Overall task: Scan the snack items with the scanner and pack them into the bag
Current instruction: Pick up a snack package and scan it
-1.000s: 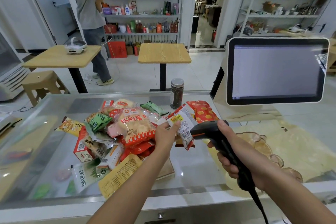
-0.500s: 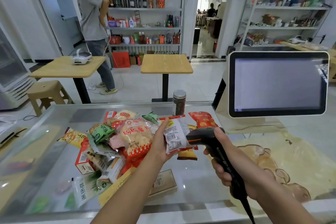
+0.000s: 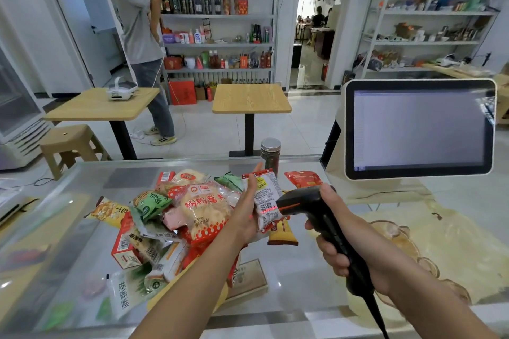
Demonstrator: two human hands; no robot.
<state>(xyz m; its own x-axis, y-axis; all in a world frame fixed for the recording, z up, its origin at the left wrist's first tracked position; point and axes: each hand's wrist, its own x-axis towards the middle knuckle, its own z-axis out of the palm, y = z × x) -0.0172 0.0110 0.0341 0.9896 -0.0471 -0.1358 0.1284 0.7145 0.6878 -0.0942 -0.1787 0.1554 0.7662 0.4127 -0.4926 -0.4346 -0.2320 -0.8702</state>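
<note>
My left hand [image 3: 246,210] holds a small clear snack packet [image 3: 265,197] with a red edge upright, barcode side facing right. A red scan line falls across its barcode. My right hand [image 3: 343,239] grips the black handheld scanner [image 3: 308,205], whose head points left at the packet from a short gap. A pile of snack packets [image 3: 176,217] lies on the glass counter [image 3: 289,281] to the left of both hands, with a big chips bag [image 3: 206,208] on top. No bag for packing can be made out.
A white touchscreen terminal [image 3: 418,129] stands at the right rear of the counter. A lidded jar [image 3: 270,153] sits behind the pile. A red packet [image 3: 303,177] lies near the terminal base. Beyond are two wooden tables, a stool, shelves and a standing person [image 3: 140,44].
My left hand lifted the packet off the pile and turned its barcode toward the scanner. The scanner moved in close and its red line now lights the barcode. The view tilted up.
</note>
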